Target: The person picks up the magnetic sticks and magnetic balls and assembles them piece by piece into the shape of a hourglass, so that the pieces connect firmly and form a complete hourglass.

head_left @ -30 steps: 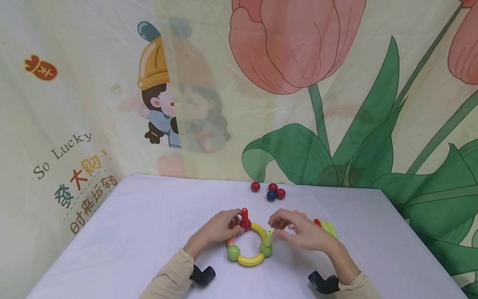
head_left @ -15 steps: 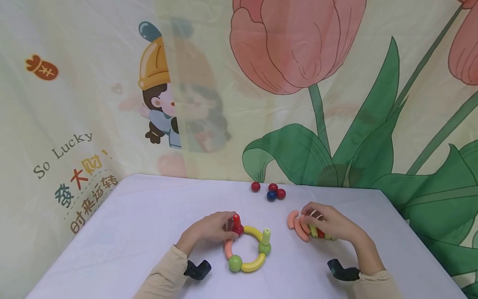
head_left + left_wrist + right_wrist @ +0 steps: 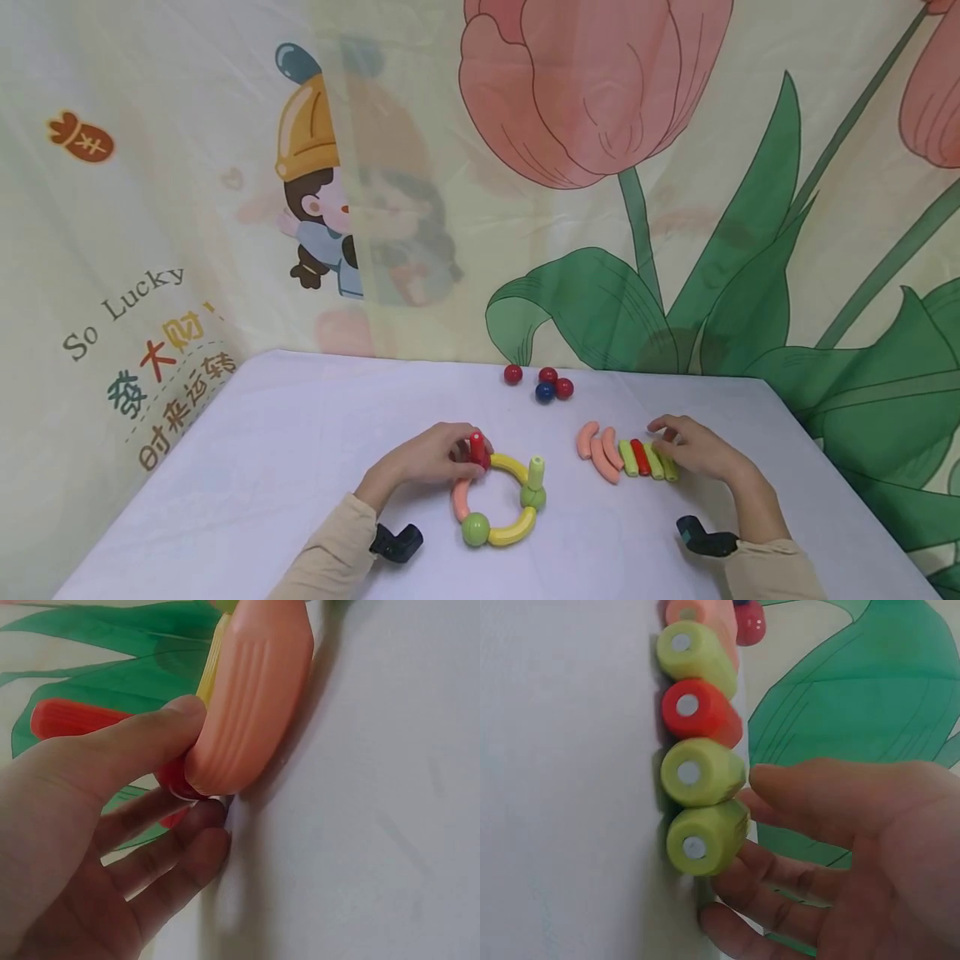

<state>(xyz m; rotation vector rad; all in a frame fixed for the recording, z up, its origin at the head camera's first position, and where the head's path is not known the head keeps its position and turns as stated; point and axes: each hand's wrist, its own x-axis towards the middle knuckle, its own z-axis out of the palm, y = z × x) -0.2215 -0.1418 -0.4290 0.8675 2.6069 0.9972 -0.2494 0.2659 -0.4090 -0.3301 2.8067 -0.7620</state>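
On the white table lies a ring of magnetic toy pieces: yellow curved rods (image 3: 512,528), a pink curved rod (image 3: 251,697) and green balls (image 3: 476,529). A light green rod (image 3: 536,473) stands upright on one green ball. My left hand (image 3: 427,454) pinches the red ball (image 3: 174,778) at the ring's far left, where a red rod (image 3: 476,446) sticks up. My right hand (image 3: 701,450) is at the right end of a row of short rods, its fingers loosely bent beside the last light green rods (image 3: 709,838); a red rod (image 3: 697,711) lies among them.
Several pink curved rods (image 3: 603,461) lie left of the short rods. Farther back, near the table's rear edge, are red balls (image 3: 513,374) and a dark blue ball (image 3: 545,392). A printed curtain (image 3: 405,325) hangs behind the table (image 3: 300,417).
My right hand has left the ring and moved right, past the pink rods, to the end of the short rods. My left hand has shifted slightly left and nearer with the red ball.
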